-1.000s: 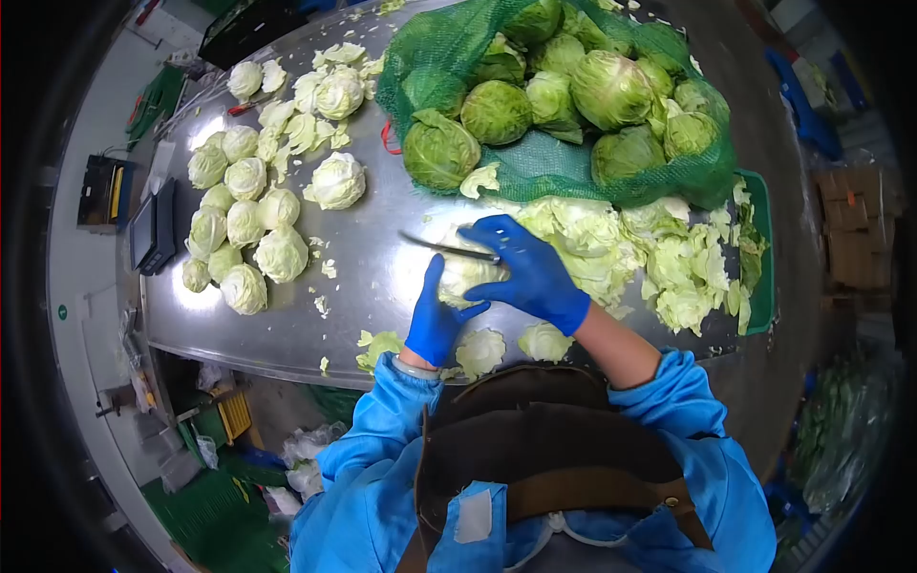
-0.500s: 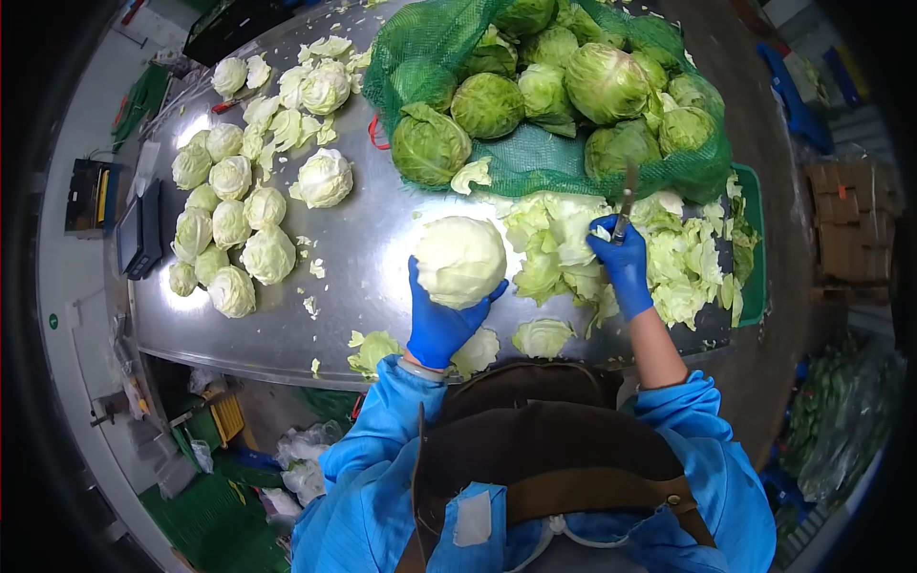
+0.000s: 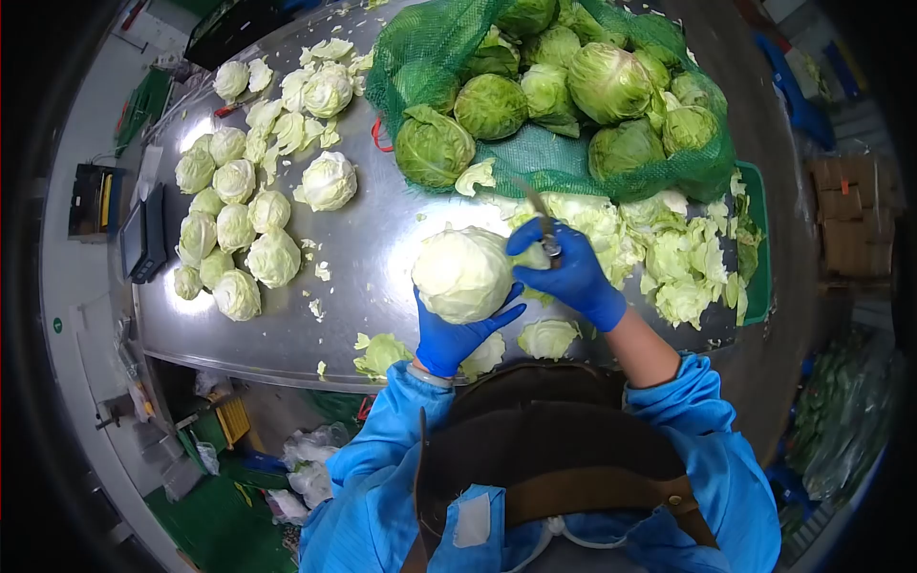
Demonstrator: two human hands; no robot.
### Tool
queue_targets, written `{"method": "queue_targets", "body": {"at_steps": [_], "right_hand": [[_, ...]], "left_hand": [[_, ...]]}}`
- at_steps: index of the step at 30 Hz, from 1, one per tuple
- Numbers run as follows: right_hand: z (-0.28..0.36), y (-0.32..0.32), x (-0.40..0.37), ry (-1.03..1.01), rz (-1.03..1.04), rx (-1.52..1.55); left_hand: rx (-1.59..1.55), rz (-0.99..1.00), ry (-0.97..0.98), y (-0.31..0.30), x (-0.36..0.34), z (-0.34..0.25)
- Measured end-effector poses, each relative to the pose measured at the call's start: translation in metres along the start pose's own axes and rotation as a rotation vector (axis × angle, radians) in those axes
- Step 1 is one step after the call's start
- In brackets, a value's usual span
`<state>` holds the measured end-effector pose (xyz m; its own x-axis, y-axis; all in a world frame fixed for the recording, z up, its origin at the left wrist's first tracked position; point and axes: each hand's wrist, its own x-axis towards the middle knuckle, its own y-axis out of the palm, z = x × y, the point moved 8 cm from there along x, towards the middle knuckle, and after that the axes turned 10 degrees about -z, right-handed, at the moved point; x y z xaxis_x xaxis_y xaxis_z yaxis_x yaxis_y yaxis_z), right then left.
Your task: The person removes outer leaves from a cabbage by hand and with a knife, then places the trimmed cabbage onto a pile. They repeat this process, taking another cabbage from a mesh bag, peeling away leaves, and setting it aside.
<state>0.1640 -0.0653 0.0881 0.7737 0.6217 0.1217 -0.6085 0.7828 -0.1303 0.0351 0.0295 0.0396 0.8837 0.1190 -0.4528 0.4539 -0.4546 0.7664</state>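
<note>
My left hand (image 3: pixel 457 334), in a blue glove, cups a pale, stripped cabbage (image 3: pixel 462 273) from below and holds it above the metal table. In my right hand (image 3: pixel 577 275), also gloved, is a knife (image 3: pixel 541 212) whose blade points up and to the left. The fingers of this hand touch the cabbage's right side, where a piece of light green leaf (image 3: pixel 531 256) shows between hand and head. Loose cabbage leaves (image 3: pixel 680 267) lie in a heap right of my right hand, and a few more leaves (image 3: pixel 384 353) are near the table's front edge.
A green mesh bag (image 3: pixel 544 172) full of green cabbages (image 3: pixel 491 106) lies at the back. Pale trimmed cabbages (image 3: pixel 235 227) are grouped on the left of the metal table (image 3: pixel 368 277). A scale (image 3: pixel 143 234) stands at the left edge, a green crate (image 3: pixel 757 286) at the right.
My right hand has moved left with the knife, from above the leaf heap to the cabbage's right side. The left hand still holds the cabbage.
</note>
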Motion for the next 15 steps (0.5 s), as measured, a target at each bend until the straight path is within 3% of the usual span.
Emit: {"method": "queue_targets", "body": {"at_steps": [2, 3, 4, 6, 8, 9, 10, 12, 13, 15], "right_hand": [[-0.032, -0.03, -0.006, 0.218, -0.171, -0.068], [-0.044, -0.046, -0.009, 0.347, -0.307, -0.161], [-0.004, -0.051, 0.001, 0.125, -0.325, -0.327], [0.036, -0.028, 0.006, -0.024, -0.205, -0.292], [0.056, 0.003, -0.002, -0.103, -0.051, -0.237], [0.061, 0.018, -0.002, -0.124, 0.052, -0.202], [0.067, 0.027, -0.001, -0.279, 0.054, -0.163], [0.05, 0.025, -0.001, -0.252, 0.03, -0.027], [0.044, 0.024, 0.001, -0.244, 0.035, 0.052], [0.015, 0.015, -0.006, 0.208, -0.066, 0.265]], "left_hand": [[-0.38, 0.012, -0.219, -0.002, -0.003, 0.01], [0.081, -0.001, -0.112, -0.01, -0.002, 0.01], [0.543, -0.012, -0.002, -0.015, 0.0, 0.009], [1.194, -0.059, 0.298, -0.013, 0.004, -0.005], [1.556, -0.121, 0.673, 0.007, -0.003, -0.024], [1.37, -0.107, 0.626, 0.009, -0.001, -0.025], [1.185, -0.1, 0.579, 0.011, 0.0, -0.025], [1.278, -0.042, 0.661, 0.012, 0.003, -0.04], [0.398, -0.164, 0.337, -0.021, 0.011, -0.028], [-0.454, -0.13, 0.007, -0.049, 0.014, -0.027]]}}
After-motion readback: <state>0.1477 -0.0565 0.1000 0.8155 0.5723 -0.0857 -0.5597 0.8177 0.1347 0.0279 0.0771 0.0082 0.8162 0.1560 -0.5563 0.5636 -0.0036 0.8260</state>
